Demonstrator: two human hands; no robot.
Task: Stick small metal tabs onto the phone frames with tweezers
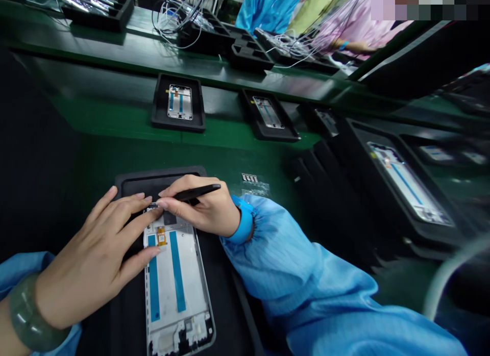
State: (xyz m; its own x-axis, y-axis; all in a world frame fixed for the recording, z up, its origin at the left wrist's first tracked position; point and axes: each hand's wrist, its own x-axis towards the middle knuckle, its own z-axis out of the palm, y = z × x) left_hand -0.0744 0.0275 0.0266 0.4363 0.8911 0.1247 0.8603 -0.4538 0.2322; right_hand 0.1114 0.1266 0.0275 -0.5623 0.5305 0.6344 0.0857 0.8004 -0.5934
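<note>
Orange flex label (pixel 161 236) on phone frame (pixel 163 279), print too small to read

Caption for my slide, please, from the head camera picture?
Left hand rests on a phone frame; right hand holds black tweezers.

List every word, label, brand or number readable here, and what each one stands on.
No text can be read anywhere in view.
Orange label on the phone display frame: any marks too small to read.
Small labels on a clear sheet on the green bench: too small and blurred to read.
</note>
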